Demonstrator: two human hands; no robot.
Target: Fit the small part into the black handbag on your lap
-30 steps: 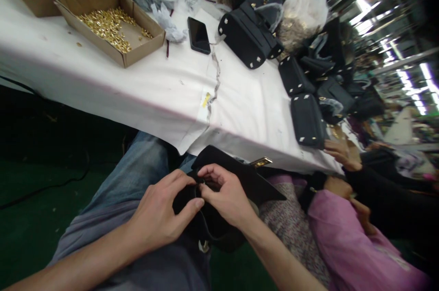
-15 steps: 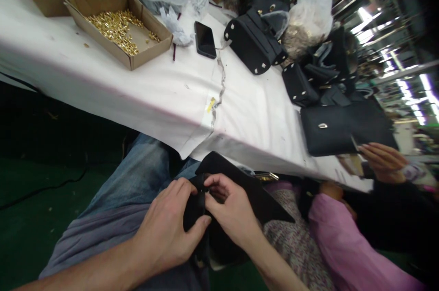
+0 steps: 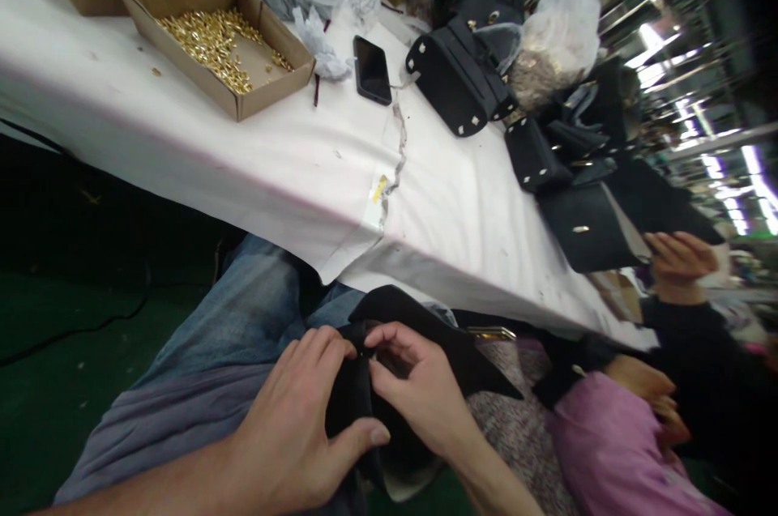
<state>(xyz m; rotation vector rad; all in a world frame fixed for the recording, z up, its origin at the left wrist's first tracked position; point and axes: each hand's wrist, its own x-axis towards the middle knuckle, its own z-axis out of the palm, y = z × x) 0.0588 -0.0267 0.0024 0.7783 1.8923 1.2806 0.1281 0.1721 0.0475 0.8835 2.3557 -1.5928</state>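
Note:
A black bag piece rests over my lap, below the table's front edge. My left hand is wrapped over its left side, thumb lying across the dark material. On the right, my right hand pinches at a strap or edge of the same piece, thumb and index finger close together. Whatever small part lies between those fingertips is too dark and small to make out. The two hands are close to each other, with the black material between them.
The white-covered table bears a cardboard box of gold pieces, a black phone and black bags. At the right, a co-worker's hand holds a black flap; a pink sleeve is near my right arm.
The co-worker's hand has lifted the black flap, opening it. The pink-sleeved person's hands show more. My hands stay at the black piece, the left thumb slightly farther right. The view has shifted a little.

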